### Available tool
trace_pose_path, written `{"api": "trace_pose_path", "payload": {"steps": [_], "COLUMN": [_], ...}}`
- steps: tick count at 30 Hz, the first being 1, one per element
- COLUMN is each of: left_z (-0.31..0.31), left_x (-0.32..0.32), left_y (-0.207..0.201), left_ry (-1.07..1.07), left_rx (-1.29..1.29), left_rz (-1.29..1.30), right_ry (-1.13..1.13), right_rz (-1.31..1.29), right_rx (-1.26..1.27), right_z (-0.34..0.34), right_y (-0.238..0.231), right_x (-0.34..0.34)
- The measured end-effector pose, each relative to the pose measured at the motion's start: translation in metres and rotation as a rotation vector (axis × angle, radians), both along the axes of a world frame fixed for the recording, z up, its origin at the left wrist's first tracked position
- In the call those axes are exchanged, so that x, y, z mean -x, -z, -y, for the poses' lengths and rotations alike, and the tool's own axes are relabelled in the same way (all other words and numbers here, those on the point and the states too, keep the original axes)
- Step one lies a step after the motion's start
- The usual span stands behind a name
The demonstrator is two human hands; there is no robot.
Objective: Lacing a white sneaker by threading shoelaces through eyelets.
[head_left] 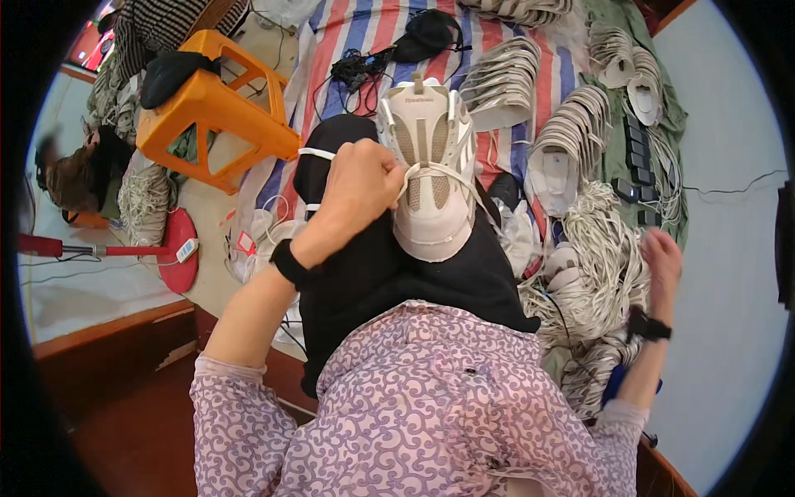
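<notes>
A pale beige and white shoe upper [431,228] with mesh panels lies across my black-clad thighs, its rounded end toward me. An off-white shoelace [451,172] crosses its lower part, and one end trails off the right side. At the upper's left edge my left hand [362,186] is closed, pinching the shoelace between thumb and fingers. Far out to the right, my right hand [662,261] is raised beside a big heap of loose off-white laces [600,257]. Its fingers are smeared by motion, and whether they hold anything is hidden.
Nested stacks of shoe uppers [571,137] stand ahead on a striped sheet [344,41]. An orange plastic stool [211,124] with a dark cap on it is at the left, near a red round base [178,248]. Black cables [358,68] lie ahead. A pale wall [729,273] bounds the right side.
</notes>
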State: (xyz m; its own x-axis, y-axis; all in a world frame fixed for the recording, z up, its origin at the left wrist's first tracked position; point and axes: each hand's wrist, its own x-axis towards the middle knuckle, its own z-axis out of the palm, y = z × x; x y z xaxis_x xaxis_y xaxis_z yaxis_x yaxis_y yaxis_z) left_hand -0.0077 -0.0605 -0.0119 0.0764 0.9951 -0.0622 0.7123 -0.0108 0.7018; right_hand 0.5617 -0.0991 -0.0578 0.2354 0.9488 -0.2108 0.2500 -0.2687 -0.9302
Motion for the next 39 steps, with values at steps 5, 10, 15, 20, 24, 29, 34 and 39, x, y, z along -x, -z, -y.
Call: {"api": "trace_pose_path", "payload": {"steps": [5, 10, 15, 20, 24, 29, 34, 39], "left_z": [0.006, 0.006, 0.005, 0.003, 0.002, 0.001, 0.004, 0.003], "left_x": [-0.009, -0.006, -0.004, -0.002, 0.000, 0.001, 0.010, 0.021], "left_y": [0.001, -0.003, -0.004, -0.002, -0.001, 0.002, 0.003, 0.001], "left_ry": [-0.030, -0.058, -0.060, -0.069, -0.053, -0.061, 0.003, 0.031], "left_rx": [-0.024, 0.055, 0.131, 0.123, 0.145, 0.127, 0.203, -0.049], "left_rz": [-0.028, 0.097, 0.087, 0.124, 0.131, 0.179, 0.320, 0.225], "right_ry": [-0.382, -0.571, -0.600, -0.629, -0.666, -0.735, -0.762, -0.946], "right_rz": [-0.208, -0.371, -0.453, -0.408, -0.240, 0.227, 0.477, 0.398], "right_rx": [0.003, 0.054, 0.070, 0.076, 0.083, -0.283, -0.481, -0.758], "right_z": [-0.054, -0.071, -0.079, -0.085, -0.096, -0.096, -0.085, -0.099], "right_y": [-0.009, -0.030, -0.018, -0.021, -0.029, -0.036, -0.056, -0.048], "right_x": [0.234, 0.317, 0.332, 0.335, 0.342, 0.369, 0.372, 0.396]}}
